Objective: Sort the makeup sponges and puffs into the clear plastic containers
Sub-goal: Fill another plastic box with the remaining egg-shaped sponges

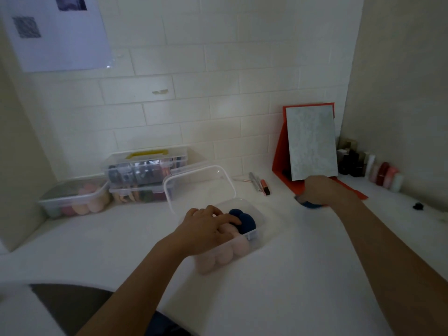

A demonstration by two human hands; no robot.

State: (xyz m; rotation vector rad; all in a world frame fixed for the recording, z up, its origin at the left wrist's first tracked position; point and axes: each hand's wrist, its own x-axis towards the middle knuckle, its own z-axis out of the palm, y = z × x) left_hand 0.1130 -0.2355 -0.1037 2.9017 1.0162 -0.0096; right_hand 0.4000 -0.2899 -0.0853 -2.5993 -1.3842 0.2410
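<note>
Clear container [244, 202], frame centre: left hand [206, 229] rests on pink sponges [225, 255] inside; grip not discernible. Right hand [317, 190], centre right, curls round a blue sponge [310, 204].

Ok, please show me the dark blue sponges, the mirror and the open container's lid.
dark blue sponges [247, 223]: head view, rounded top of the nearer one.
mirror [311, 141]: head view, middle of the glass.
lid [200, 186]: head view, its flat clear panel.
</note>
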